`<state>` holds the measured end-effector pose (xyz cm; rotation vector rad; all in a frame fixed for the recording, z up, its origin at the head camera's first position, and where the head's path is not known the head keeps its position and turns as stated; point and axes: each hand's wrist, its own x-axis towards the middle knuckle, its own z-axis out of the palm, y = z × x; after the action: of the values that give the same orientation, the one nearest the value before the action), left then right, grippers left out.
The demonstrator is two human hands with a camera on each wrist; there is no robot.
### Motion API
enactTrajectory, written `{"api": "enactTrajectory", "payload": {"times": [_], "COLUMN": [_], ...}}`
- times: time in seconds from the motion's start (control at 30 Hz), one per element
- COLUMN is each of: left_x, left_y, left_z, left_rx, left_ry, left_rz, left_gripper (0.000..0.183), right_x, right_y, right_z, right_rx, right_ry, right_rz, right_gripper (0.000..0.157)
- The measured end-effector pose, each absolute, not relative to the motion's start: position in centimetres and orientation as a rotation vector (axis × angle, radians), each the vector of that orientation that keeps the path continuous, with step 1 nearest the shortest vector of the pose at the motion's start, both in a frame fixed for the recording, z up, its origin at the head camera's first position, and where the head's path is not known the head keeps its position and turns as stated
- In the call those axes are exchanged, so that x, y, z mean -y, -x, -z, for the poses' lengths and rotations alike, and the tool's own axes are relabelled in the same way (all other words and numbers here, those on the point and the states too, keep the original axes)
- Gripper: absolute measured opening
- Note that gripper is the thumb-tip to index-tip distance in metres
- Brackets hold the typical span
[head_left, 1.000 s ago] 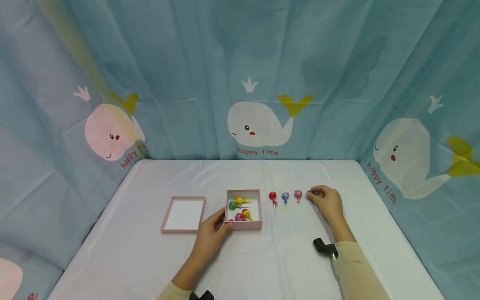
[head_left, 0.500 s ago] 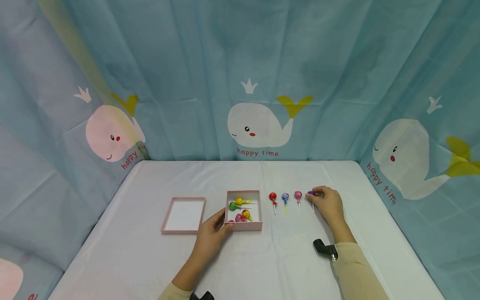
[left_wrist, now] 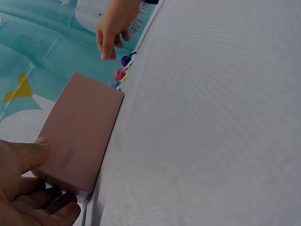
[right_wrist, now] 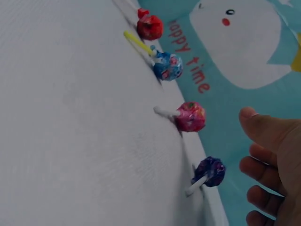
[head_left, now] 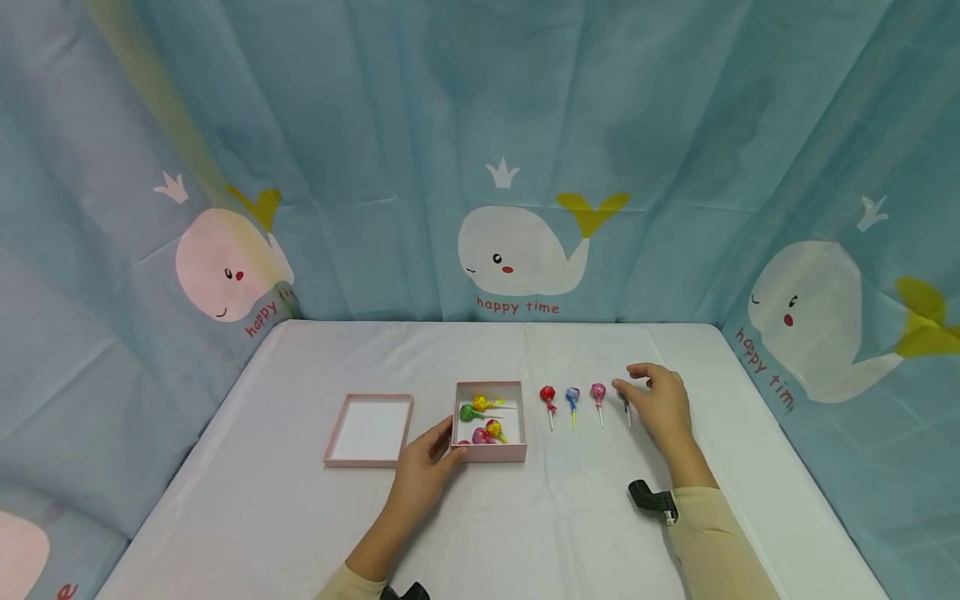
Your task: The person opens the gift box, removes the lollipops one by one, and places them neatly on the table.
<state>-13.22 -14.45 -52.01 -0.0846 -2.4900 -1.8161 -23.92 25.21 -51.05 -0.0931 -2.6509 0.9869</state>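
My left hand (head_left: 424, 472) grips the near left corner of a pink open box (head_left: 491, 452), thumb on its front wall and fingers round its side. Inside lie several wrapped lollipops, among them a green one (head_left: 468, 412) and a yellow one (head_left: 480, 403); the front wall partly hides others. My right hand (head_left: 660, 406) hovers over a dark purple lollipop (right_wrist: 211, 171), thumb and fingers spread apart, holding nothing. That lollipop ends a row on the table with a pink (right_wrist: 191, 117), a blue (right_wrist: 168, 66) and a red lollipop (right_wrist: 150, 27), sticks toward me.
The box's shallow pink lid (head_left: 367, 429) lies on the white-covered table (head_left: 540, 533), left of the box. A blue curtain (head_left: 375, 167) with printed whales hangs at the back and sides.
My right hand has straightened the purple lollipop, let go of it and lifted slightly, its fingers spreading. The left hand and the box have stayed in place.
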Motion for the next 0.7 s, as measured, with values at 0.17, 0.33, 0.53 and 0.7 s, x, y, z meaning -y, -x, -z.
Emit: {"api": "enactTrajectory", "payload": {"times": [0.17,0.33,0.53,0.7], "left_x": [14.5,14.5,14.4,14.5], "left_y": [13.2,13.1,13.2,13.2], "left_z": [52.0,51.9,52.0,51.9], "left_rx": [2.5,2.499,2.49,2.497], "left_ry": [0.078,0.075,0.085,0.095], "left_rz": [1.81,1.814,1.811,1.801], "left_gripper": [0.067,0.066,0.066,0.066], "right_x": [-24.2,-23.1,-21.4,-19.8], "right_y": [23.6,23.3,23.0,22.9], "right_z": [49.3,47.8,46.2,44.8], "right_rx": [2.586,2.576,2.613,2.663], "right_ry": [-0.055,-0.193,-0.338,-0.494], "right_rz": [-0.999,-1.025,-1.114,-1.162], "right_gripper": [0.041,0.038,0.036,0.034]}}
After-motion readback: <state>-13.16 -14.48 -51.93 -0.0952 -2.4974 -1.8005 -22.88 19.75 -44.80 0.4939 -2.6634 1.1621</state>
